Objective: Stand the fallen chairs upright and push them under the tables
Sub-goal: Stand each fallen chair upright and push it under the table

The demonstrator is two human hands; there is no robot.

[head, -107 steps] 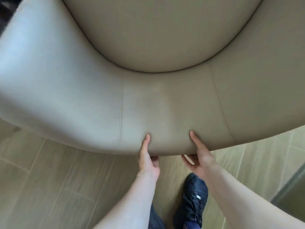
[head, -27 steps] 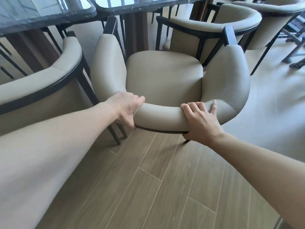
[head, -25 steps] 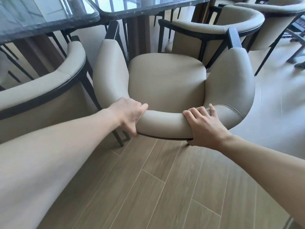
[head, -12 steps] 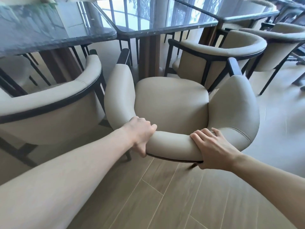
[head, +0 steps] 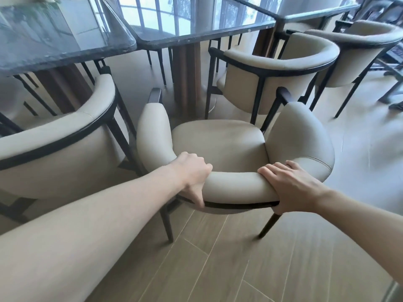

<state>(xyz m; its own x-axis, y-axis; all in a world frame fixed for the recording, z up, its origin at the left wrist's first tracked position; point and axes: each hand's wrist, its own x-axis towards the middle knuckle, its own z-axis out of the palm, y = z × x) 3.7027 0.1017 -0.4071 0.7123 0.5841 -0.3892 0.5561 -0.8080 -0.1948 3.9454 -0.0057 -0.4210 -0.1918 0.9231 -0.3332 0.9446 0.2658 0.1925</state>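
Note:
A beige padded chair with dark legs stands upright on the wood floor, its seat facing a dark glossy table. My left hand grips the curved backrest on its left part, fingers over the top and thumb down the back. My right hand grips the same backrest further right. The chair's front edge sits short of the table's wooden pedestal.
Another beige chair stands close on the left under a second dark table. Two more chairs, the nearer one and a farther one, stand on the right. Open wood floor lies below my arms.
The chair went from lifted close under my view to standing upright. Over the last second it sits lower in view and more of the tabletops shows; both hands keep their grip.

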